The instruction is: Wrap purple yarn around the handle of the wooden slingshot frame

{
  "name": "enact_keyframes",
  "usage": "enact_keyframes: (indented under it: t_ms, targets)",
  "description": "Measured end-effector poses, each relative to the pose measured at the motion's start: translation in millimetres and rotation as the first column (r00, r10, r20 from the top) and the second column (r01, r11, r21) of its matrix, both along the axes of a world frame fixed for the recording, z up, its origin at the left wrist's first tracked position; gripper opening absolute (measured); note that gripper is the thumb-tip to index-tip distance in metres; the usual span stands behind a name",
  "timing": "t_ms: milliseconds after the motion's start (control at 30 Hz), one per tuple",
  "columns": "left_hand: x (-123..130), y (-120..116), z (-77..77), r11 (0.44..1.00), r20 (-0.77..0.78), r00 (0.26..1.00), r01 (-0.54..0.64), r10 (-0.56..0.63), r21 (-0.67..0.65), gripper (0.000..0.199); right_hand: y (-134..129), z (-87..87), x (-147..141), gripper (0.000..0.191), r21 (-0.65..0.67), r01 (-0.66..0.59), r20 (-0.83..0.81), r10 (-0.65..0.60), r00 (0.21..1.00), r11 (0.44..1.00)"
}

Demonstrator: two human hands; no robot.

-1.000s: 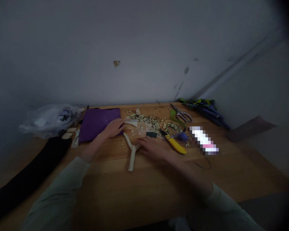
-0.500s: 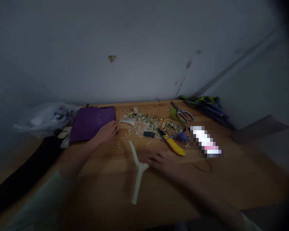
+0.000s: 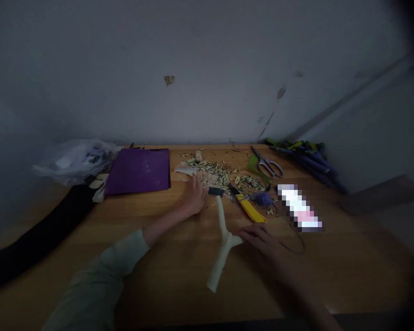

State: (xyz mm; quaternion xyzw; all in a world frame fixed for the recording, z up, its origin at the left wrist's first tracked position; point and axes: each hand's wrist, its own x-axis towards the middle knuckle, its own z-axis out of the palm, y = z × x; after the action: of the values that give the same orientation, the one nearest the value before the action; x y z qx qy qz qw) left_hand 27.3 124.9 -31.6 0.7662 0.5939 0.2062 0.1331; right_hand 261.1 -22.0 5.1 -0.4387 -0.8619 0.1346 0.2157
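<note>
A pale, peeled Y-shaped forked stick [image 3: 224, 243] is tilted over the table, its longest leg toward me. Its short right prong is pinched in my right hand [image 3: 262, 241], whose fingers cover the prong's end. My left hand [image 3: 193, 197] is stretched forward with its fingers apart, near a folded whitish piece [image 3: 186, 171] and a small dark green block or roll [image 3: 215, 191]. Whether its fingertips touch either piece is unclear. A yellow-handled utility knife [image 3: 250, 209] lies just beyond the stick, beside a bundle of purple string [image 3: 263, 199].
Peel shavings [image 3: 221, 174] litter the wooden table [image 3: 152, 271]. Scissors [image 3: 267, 165] lie by a green strip [image 3: 257, 170]. A pixelated bright phone-like object [image 3: 299, 207] is at right, stacked branches [image 3: 313, 163] behind it. Purple folder [image 3: 140, 171], plastic bag [image 3: 79, 161] and black sleeve-like cloth [image 3: 44, 230] are at left.
My left hand has moved right, from the purple folder's edge toward the green piece. My right hand has shifted right with the forked stick, and the view has turned slightly left.
</note>
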Motion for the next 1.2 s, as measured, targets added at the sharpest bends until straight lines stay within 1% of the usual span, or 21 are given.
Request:
enact_keyframes:
  t_ms: [33, 100, 167, 200, 267, 333, 367, 433, 533, 600, 700, 767, 833, 933, 1000, 1033, 1133, 1200]
  targets:
    - [3.0, 6.1, 0.7, 1.000, 0.019, 1.000, 0.002, -0.002, 0.013, 0.042, -2.1, -1.1, 2.2, 0.044, 0.005, 0.013, -0.006, -0.013, 1.000, 1.000]
    - [-1.5, 8.7, 0.1, 0.999, 0.046, 0.999, -0.021, 0.019, 0.026, 0.045, -6.4, -4.6, 8.0, 0.045, 0.006, 0.044, -0.008, -0.044, 0.999, 0.999]
    - [-13.5, 2.0, -3.0, 0.999, 0.061, 0.997, -0.049, 0.048, 0.020, 0.052, -9.5, -8.3, 13.3, 0.046, 0.008, 0.061, -0.013, -0.061, 0.998, 0.998]
    - [-19.2, -2.3, -4.8, 0.998, 0.065, 0.996, -0.064, 0.064, 0.008, 0.052, -10.0, -9.6, 15.1, 0.046, 0.006, 0.061, -0.016, -0.061, 0.998, 0.998]
    - [-25.4, -7.4, -6.4, 1.000, 0.070, 0.997, -0.030, 0.031, -0.008, 0.059, -7.4, -10.8, 16.1, 0.045, 0.000, 0.041, -0.021, -0.041, 0.999, 0.999]
    - [-24.8, -2.7, -3.9, 0.999, 0.076, 0.996, 0.038, -0.038, -0.001, 0.064, 0.0, -10.6, 13.8, 0.044, -0.012, -0.005, -0.019, 0.005, 1.000, 1.000]
    - [-23.2, 4.0, -1.2, 0.998, 0.080, 0.995, 0.065, -0.065, 0.011, 0.064, 5.2, -10.3, 11.8, 0.044, -0.009, -0.028, -0.021, 0.028, 0.999, 1.000]
    - [-20.6, 23.8, 5.3, 0.997, 0.091, 0.994, 0.053, -0.057, 0.049, 0.060, 16.6, -9.8, 7.1, 0.042, 0.016, -0.057, -0.032, 0.058, 0.998, 0.998]
    - [-21.2, 53.9, 9.8, 0.994, 0.117, 0.990, -0.087, 0.078, 0.072, 0.046, 30.6, -8.9, 0.2, 0.038, 0.065, -0.065, -0.044, 0.068, 0.997, 0.996]
    - [-22.9, 64.1, 6.1, 0.991, 0.125, 0.987, -0.112, 0.102, 0.068, 0.046, 35.0, -8.3, -3.5, 0.037, 0.067, -0.062, -0.045, 0.065, 0.997, 0.996]
    - [-25.7, 70.1, -3.1, 0.996, 0.130, 0.991, -0.050, 0.041, 0.069, 0.047, 35.2, -8.3, -7.0, 0.037, 0.021, -0.055, -0.047, 0.056, 0.997, 0.998]
    - [-29.9, 81.3, -4.5, 0.996, 0.138, 0.990, -0.042, 0.032, 0.074, 0.045, 33.2, -8.0, -8.3, 0.039, 0.014, -0.060, -0.055, 0.061, 0.997, 0.998]
    - [-36.6, 104.2, 0.1, 0.994, 0.147, 0.987, -0.081, 0.069, 0.074, 0.043, 31.1, -5.6, -9.8, 0.041, -0.001, -0.058, -0.054, 0.057, 0.997, 0.998]
    - [-45.3, 145.8, 10.4, 0.992, 0.155, 0.983, -0.109, 0.098, 0.068, 0.037, 29.5, 0.5, -12.1, 0.042, -0.096, -0.036, -0.016, 0.034, 0.999, 0.995]
    - [-46.2, 161.7, 12.9, 0.995, 0.154, 0.986, -0.072, 0.061, 0.071, 0.034, 30.6, 1.7, -11.6, 0.042, -0.134, -0.033, -0.010, 0.032, 0.999, 0.990]
    - [-45.1, 163.5, 12.1, 0.996, 0.152, 0.988, -0.041, 0.029, 0.074, 0.034, 32.0, 0.6, -10.5, 0.041, -0.129, -0.039, -0.019, 0.037, 0.999, 0.991]
    - [-39.2, 152.1, 5.3, 0.994, 0.143, 0.985, 0.085, -0.095, 0.075, 0.038, 37.3, -7.8, -4.6, 0.039, -0.079, -0.057, -0.054, 0.053, 0.997, 0.995]
    - [-35.9, 145.4, 2.4, 0.987, 0.145, 0.977, 0.147, -0.156, 0.068, 0.039, 39.5, -12.4, -1.6, 0.039, -0.051, -0.055, -0.064, 0.052, 0.997, 0.997]
